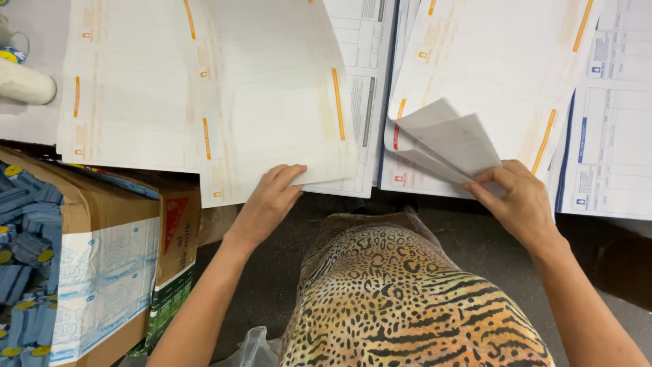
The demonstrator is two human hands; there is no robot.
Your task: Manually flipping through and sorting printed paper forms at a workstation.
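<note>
At far left, a cardboard box [102, 224] stands on the floor. Left hand [266, 204] lies flat, fingers loose, on a printed sheet [272, 102]. Right hand [519, 200] pinches the lifted corner of another sheet [441, 139] atop its stack [489, 61].

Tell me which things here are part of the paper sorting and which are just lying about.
In hand:
left hand on the orange-striped sheet
right hand lifting the sheet corner
orange-striped stack

Lying about:
cardboard box
blue-printed forms
white roll
</note>
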